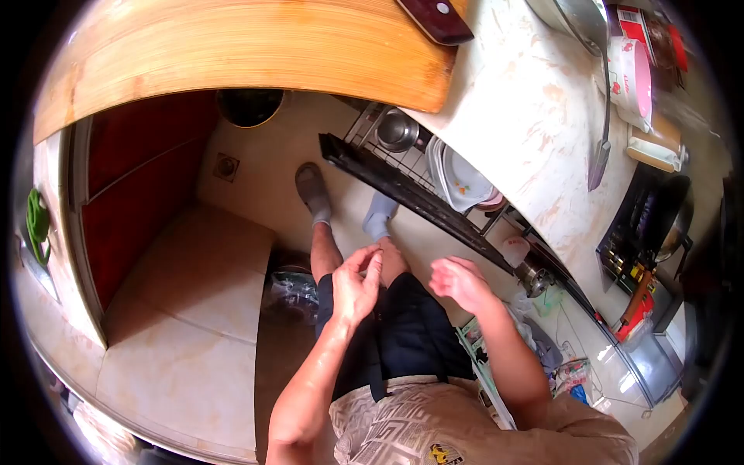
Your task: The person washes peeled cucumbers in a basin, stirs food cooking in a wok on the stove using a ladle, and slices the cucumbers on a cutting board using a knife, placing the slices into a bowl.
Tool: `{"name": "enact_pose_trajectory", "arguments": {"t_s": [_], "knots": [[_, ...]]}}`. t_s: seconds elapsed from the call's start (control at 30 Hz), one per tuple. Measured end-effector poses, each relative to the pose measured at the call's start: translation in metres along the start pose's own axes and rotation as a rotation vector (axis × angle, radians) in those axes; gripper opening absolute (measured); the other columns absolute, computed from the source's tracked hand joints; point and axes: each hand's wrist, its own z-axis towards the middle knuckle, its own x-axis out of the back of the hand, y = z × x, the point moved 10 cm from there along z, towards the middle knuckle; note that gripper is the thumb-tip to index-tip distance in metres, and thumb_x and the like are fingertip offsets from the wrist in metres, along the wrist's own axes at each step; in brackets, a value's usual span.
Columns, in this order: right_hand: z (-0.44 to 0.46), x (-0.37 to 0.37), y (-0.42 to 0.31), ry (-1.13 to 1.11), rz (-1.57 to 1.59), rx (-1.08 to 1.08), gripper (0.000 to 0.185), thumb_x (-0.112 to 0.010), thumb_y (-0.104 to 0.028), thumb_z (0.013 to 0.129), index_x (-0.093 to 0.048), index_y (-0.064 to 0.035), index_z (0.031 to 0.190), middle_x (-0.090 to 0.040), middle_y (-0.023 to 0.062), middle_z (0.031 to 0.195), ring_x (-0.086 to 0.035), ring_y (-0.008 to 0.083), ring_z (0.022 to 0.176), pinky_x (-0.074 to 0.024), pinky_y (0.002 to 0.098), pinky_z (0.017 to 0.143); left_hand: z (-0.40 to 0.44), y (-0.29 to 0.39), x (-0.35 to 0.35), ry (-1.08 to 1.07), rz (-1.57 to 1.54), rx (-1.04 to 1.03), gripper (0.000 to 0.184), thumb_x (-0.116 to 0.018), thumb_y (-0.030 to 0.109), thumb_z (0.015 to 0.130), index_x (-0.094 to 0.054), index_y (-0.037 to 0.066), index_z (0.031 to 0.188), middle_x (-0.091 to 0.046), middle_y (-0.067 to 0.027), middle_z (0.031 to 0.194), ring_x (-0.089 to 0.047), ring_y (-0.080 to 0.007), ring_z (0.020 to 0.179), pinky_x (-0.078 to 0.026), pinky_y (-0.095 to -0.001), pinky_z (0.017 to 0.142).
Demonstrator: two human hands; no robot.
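My left hand [356, 288] is in the air above my lap, its fingers loosely bent, the thumb apart from them, and nothing seen in it. To its right my right hand [463, 284] is raised with half-curled fingers, touching nothing and holding nothing that shows. A gap separates the two hands. Beyond the right hand a pulled-out wire drawer [403, 164] with a black front holds a metal pot [397, 130] and white dishes [459, 174]. A wooden cutting board [256, 46] lies on the counter ahead, with a dark knife handle [438, 19] at its right edge.
The marbled counter [527, 101] bears a ladle [603, 116] and a pink-lined bowl [629, 77]. A red cabinet [139, 194] stands at left, with a green cloth-like item [37, 221] beside it. The open drawer front [418, 205] juts near my legs. Plastic bags [535, 341] are at right.
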Motion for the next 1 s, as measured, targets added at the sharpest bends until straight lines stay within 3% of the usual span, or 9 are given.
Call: {"name": "enact_pose_trajectory", "arguments": {"t_s": [0.03, 0.1, 0.17, 0.27, 0.47, 0.7, 0.77, 0.9, 1.0], "knots": [[-0.028, 0.001, -0.021, -0.127, -0.047, 0.093, 0.025, -0.06, -0.026, 0.102, -0.064, -0.0023, 0.102, -0.067, 0.0085, 0.082, -0.067, 0.0188, 0.07, -0.0532, 0.034, 0.059, 0.005, 0.0, 0.001, 0.009, -0.032, 0.033, 0.029, -0.066, 0.019, 0.1, -0.069, 0.0, 0.121, -0.077, -0.0137, 0.106, -0.074, -0.019, 0.099, -0.056, -0.0314, 0.088], [-0.044, 0.038, -0.08, 0.151, -0.087, 0.264, 0.025, -0.062, -0.028, 0.101, -0.066, -0.0037, 0.097, -0.063, 0.0049, 0.072, -0.062, 0.0145, 0.06, -0.0471, 0.0289, 0.051, 0.013, -0.006, -0.006, 0.005, -0.133, 0.023, 0.029, -0.065, 0.021, 0.102, -0.069, 0.0, 0.121, -0.077, -0.0121, 0.105, -0.073, -0.0155, 0.099, -0.055, -0.0293, 0.089], [0.0, 0.101, -0.103, 0.459, -0.203, 0.28, 0.024, -0.063, -0.029, 0.101, -0.066, -0.0055, 0.102, -0.064, 0.0056, 0.078, -0.063, 0.0135, 0.064, -0.0466, 0.0253, 0.052, 0.017, -0.004, -0.014, -0.003, -0.186, 0.018, 0.024, -0.063, 0.013, 0.103, -0.068, -0.002, 0.121, -0.075, -0.0078, 0.107, -0.067, -0.0115, 0.097, -0.053, -0.026, 0.089], [0.06, 0.118, -0.116, 0.543, -0.278, 0.185, 0.025, -0.066, -0.03, 0.099, -0.066, -0.0064, 0.107, -0.065, 0.0051, 0.083, -0.061, 0.0121, 0.065, -0.049, 0.0241, 0.054, 0.001, 0.042, -0.015, 0.074, 0.075, -0.089, 0.022, -0.064, 0.013, 0.102, -0.07, -0.002, 0.117, -0.076, -0.0101, 0.106, -0.068, -0.013, 0.098, -0.053, -0.027, 0.091], [0.096, 0.117, -0.081, 0.474, -0.15, 0.021, 0.03, -0.079, -0.029, 0.09, -0.065, -0.008, 0.106, -0.068, 0.0044, 0.084, -0.066, 0.0129, 0.066, -0.0499, 0.024, 0.05, -0.011, 0.181, -0.053, 0.102, 0.445, -0.778, 0.015, -0.068, 0.002, 0.09, -0.072, 0.005, 0.105, -0.07, -0.0111, 0.088, -0.065, -0.0302, 0.081, -0.047, -0.0374, 0.074], [0.144, 0.134, -0.058, 0.357, 0.105, -0.059, 0.016, -0.073, -0.023, 0.095, -0.063, -0.0114, 0.095, -0.064, 0.0016, 0.079, -0.064, 0.0131, 0.065, -0.0526, 0.0253, 0.053, 0.008, 0.14, -0.082, 0.017, 0.24, -0.391, 0.016, -0.066, 0.013, 0.098, -0.072, 0.0, 0.105, -0.074, -0.0135, 0.089, -0.072, -0.0237, 0.083, -0.056, -0.0341, 0.078], [0.152, 0.137, -0.049, 0.286, 0.207, -0.053, 0.017, -0.072, -0.025, 0.096, -0.062, -0.0124, 0.101, -0.064, 0.0014, 0.08, -0.064, 0.013, 0.07, -0.0538, 0.0255, 0.057, 0.001, 0.097, -0.085, -0.027, 0.103, -0.113, 0.018, -0.067, 0.018, 0.099, -0.073, 0.002, 0.105, -0.074, -0.0127, 0.086, -0.073, -0.0199, 0.081, -0.056, -0.0333, 0.076], [0.159, 0.133, -0.045, 0.15, 0.394, -0.033, 0.022, -0.069, -0.03, 0.099, -0.062, -0.0145, 0.112, -0.064, 0.0009, 0.081, -0.064, 0.0128, 0.079, -0.0562, 0.026, 0.065, -0.002, 0.048, -0.085, -0.065, 0.0, -0.008, 0.026, -0.063, 0.02, 0.104, -0.07, -0.005, 0.107, -0.075, -0.0093, 0.091, -0.07, -0.0137, 0.087, -0.055, -0.0277, 0.083], [0.097, 0.118, -0.08, 0.432, 0.367, 0.091, 0.023, -0.067, -0.032, 0.1, -0.063, -0.014, 0.114, -0.068, 0.0027, 0.083, -0.066, 0.0153, 0.078, -0.057, 0.0244, 0.062, -0.001, 0.043, -0.083, -0.075, -0.016, 0.009, 0.027, -0.062, 0.02, 0.104, -0.069, -0.006, 0.108, -0.074, -0.0075, 0.09, -0.069, -0.0128, 0.088, -0.055, -0.0276, 0.085]]}}
